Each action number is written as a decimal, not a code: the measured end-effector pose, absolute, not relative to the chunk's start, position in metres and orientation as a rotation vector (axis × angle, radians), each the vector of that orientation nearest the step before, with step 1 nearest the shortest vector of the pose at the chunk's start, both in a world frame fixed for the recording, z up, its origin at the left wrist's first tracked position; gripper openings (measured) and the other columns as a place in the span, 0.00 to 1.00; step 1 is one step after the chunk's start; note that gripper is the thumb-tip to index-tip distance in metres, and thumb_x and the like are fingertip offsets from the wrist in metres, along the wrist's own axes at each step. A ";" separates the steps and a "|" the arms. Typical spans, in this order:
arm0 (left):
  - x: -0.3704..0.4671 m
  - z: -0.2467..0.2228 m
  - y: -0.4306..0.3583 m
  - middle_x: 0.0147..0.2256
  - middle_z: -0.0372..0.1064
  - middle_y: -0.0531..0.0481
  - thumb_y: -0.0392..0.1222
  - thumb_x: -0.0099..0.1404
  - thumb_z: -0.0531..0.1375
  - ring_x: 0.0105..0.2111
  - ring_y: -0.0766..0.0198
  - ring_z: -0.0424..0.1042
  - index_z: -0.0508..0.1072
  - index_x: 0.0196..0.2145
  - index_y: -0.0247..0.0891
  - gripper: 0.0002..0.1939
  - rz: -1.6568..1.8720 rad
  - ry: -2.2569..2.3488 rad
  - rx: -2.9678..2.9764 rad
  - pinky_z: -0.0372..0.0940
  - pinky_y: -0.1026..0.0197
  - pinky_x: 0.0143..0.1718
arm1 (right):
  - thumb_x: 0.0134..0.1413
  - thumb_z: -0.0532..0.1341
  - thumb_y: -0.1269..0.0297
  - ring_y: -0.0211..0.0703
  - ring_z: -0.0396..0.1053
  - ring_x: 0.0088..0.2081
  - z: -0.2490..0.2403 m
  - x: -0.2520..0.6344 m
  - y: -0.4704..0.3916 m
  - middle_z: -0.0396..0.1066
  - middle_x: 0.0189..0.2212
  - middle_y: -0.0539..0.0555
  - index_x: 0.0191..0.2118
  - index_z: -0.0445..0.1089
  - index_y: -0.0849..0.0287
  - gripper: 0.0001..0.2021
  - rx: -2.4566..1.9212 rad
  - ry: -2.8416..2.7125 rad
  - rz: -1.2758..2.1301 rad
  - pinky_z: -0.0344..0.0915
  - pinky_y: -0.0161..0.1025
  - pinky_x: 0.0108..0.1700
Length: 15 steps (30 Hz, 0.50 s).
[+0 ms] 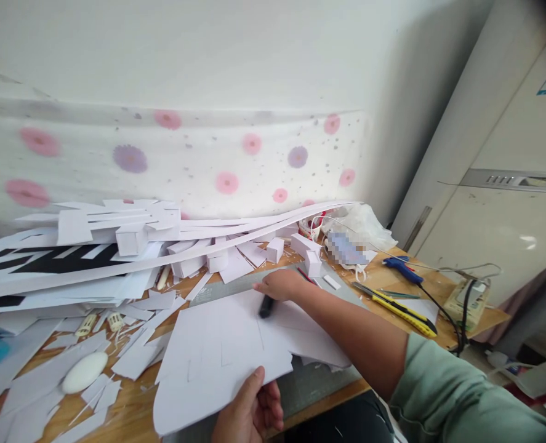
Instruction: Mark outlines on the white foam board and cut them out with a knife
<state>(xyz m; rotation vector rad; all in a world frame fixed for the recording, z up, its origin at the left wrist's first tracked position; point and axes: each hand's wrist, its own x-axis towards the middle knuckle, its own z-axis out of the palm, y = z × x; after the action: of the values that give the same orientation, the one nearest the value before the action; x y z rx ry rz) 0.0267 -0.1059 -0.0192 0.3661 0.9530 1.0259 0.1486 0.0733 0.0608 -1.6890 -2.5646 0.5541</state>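
Observation:
My left hand (253,403) pinches the near edge of a white board (208,344) that has faint pencil lines and a rounded near corner. My right hand (278,285) reaches over the far side of the board, its fingers closed around a black, dark-ended tool (266,306), partly hidden under the palm. A second white sheet (309,335) lies under my right forearm. Both sheets overlap a grey cutting mat (307,391).
White scraps (138,357) and a white oval object (85,373) lie at left. Long paper strips (236,243) cross the back. Small white boxes (275,250) stand behind the mat. At right are a yellow cutter (397,309), a blue glue gun (402,269) and a power strip (466,304).

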 end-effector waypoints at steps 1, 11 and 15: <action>0.028 -0.020 -0.108 0.19 0.67 0.49 0.53 0.47 0.71 0.18 0.67 0.65 0.71 0.21 0.32 0.21 1.039 0.960 0.407 0.59 0.65 0.20 | 0.59 0.50 0.45 0.59 0.72 0.43 0.064 0.155 0.071 0.76 0.39 0.63 0.33 0.76 0.59 0.24 -1.671 -2.542 0.568 0.65 0.51 0.43; 0.023 -0.003 -0.116 0.21 0.69 0.48 0.58 0.57 0.63 0.20 0.62 0.67 0.74 0.23 0.34 0.22 1.194 1.046 0.873 0.64 0.60 0.25 | 0.57 0.59 0.59 0.38 0.68 0.25 0.089 0.276 -0.036 0.68 0.31 0.48 0.47 0.56 0.50 0.14 -1.030 -1.716 0.881 0.63 0.36 0.27; 0.018 0.032 -0.097 0.23 0.68 0.51 0.52 0.55 0.65 0.21 0.65 0.66 0.72 0.26 0.35 0.16 1.362 0.934 0.805 0.63 0.62 0.24 | 0.59 0.59 0.61 0.42 0.72 0.28 0.077 0.286 -0.084 0.69 0.47 0.58 0.56 0.47 0.40 0.24 -0.793 -1.588 1.033 0.69 0.45 0.32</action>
<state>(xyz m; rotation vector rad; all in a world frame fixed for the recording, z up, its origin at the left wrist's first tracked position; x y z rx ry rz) 0.0185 -0.0969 0.0320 0.8050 0.9342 1.3623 0.2861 -0.0843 0.0768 -0.7929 -1.5876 1.0334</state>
